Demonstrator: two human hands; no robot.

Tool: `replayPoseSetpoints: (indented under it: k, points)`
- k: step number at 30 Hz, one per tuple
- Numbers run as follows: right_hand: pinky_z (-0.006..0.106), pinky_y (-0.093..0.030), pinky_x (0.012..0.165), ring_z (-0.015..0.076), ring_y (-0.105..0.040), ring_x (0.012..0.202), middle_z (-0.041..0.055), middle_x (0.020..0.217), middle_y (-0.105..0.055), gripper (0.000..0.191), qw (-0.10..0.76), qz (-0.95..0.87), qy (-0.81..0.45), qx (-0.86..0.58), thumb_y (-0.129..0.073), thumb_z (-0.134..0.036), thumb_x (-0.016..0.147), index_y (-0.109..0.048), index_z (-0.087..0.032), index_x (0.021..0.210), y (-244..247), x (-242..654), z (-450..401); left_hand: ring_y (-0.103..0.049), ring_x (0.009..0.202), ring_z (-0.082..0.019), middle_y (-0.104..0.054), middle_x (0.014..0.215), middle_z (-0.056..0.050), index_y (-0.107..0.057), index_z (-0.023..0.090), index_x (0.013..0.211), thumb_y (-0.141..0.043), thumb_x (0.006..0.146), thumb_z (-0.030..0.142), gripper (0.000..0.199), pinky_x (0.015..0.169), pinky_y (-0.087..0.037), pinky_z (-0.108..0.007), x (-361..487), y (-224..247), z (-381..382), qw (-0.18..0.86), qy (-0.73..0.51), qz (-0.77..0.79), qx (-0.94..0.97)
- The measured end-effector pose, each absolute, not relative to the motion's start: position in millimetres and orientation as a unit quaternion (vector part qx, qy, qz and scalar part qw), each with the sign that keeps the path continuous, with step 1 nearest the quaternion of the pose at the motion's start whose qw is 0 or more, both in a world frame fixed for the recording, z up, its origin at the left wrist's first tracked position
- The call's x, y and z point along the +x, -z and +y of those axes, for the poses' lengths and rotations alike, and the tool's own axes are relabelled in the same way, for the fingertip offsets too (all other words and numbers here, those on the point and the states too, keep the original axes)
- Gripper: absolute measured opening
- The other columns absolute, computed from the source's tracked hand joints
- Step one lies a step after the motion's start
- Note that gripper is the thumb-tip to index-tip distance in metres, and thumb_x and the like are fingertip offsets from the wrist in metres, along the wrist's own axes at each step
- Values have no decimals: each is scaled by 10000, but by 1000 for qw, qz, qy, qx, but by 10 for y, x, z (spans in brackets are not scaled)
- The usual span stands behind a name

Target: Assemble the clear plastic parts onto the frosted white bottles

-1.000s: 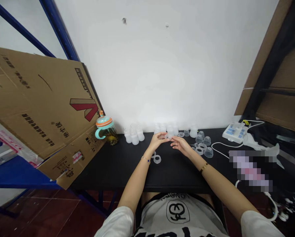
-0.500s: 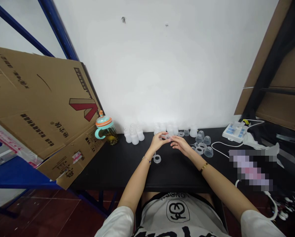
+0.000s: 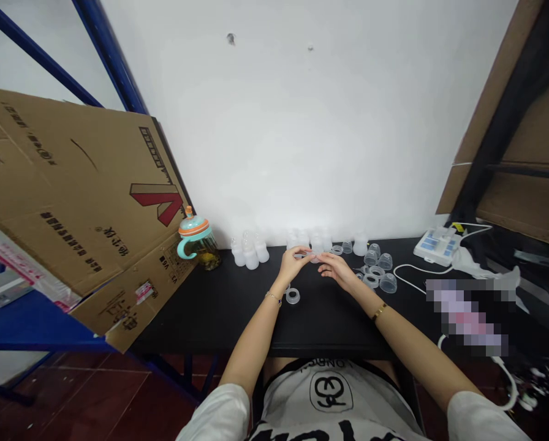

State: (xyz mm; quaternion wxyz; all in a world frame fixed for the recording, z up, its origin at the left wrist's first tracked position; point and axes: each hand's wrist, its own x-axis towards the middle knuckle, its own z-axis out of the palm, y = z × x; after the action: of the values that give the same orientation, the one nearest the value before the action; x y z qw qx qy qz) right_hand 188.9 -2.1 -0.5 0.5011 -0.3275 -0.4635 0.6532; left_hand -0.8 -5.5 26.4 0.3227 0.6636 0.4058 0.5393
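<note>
My left hand (image 3: 296, 261) and my right hand (image 3: 336, 270) meet above the middle of the black table. Between their fingertips is a small translucent bottle ring (image 3: 315, 258), largely covered by the fingers; both hands pinch it. Another translucent ring (image 3: 293, 296) lies flat on the table below my left wrist, with a further piece partly hidden behind that wrist. Right of my right hand sit several loose rings (image 3: 371, 280) and clear dome caps (image 3: 388, 282). Behind my hands, small whitish baby bottles (image 3: 320, 239) stand by the wall, partly blocked from sight.
More baby bottles (image 3: 250, 255) stand to the left, near a teal-lidded jug (image 3: 200, 245) with liquid in it. A large cardboard box (image 3: 86, 202) borders the left side. On the right are a white power strip (image 3: 436, 245), loose cables and a pixelated item (image 3: 467, 315).
The ring has turned slightly between my fingertips and shows less of its opening. Both hands stay in nearly the same place; the things on the table have not moved.
</note>
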Motion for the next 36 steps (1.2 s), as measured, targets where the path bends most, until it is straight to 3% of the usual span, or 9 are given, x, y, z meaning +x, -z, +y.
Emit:
replayPoseSetpoints:
  k: [7,12,16,20,36]
  points:
    - [189,-554,517,106,-678,616,55,950,-770,198,509,-455,-655,-325,-818,-288,795,-702,-180,913,-6,1894,-25,-681,938,-224,-754,1046,-103,-778,182,944,-852,707,333,291,824,-534,-330,-5,-282,-57,344,-541,414,646]
    - [192,-548,510,111,-672,610,46,916,-766,176,518,-432,-666,-319,-811,-260,795,-692,-191,905,-59,1893,-54,-698,934,-214,-733,1154,-127,-737,180,1133,-830,747,407,456,798,-545,-322,-34,-293,-42,526,-486,419,559]
    - [194,-552,517,112,-668,614,46,907,-757,180,518,-432,-673,-304,-796,-255,805,-717,-185,950,-93,1890,-70,-707,951,-214,-747,1123,-120,-747,177,1072,-808,769,456,417,839,-540,-329,-71,-279,-25,603,-474,393,507]
    - [194,-549,525,111,-667,614,42,887,-753,183,511,-444,-678,-285,-792,-250,804,-725,-184,962,-97,1890,-72,-716,926,-217,-762,1076,-128,-757,148,984,-850,721,436,401,844,-537,-322,-80,-259,-16,628,-465,377,497]
    - [202,-551,539,114,-673,629,27,862,-741,216,499,-448,-689,-276,-804,-244,788,-702,-187,970,-119,1888,-104,-720,904,-196,-776,982,-122,-737,125,944,-868,726,387,365,854,-526,-303,-90,-217,13,658,-450,352,490]
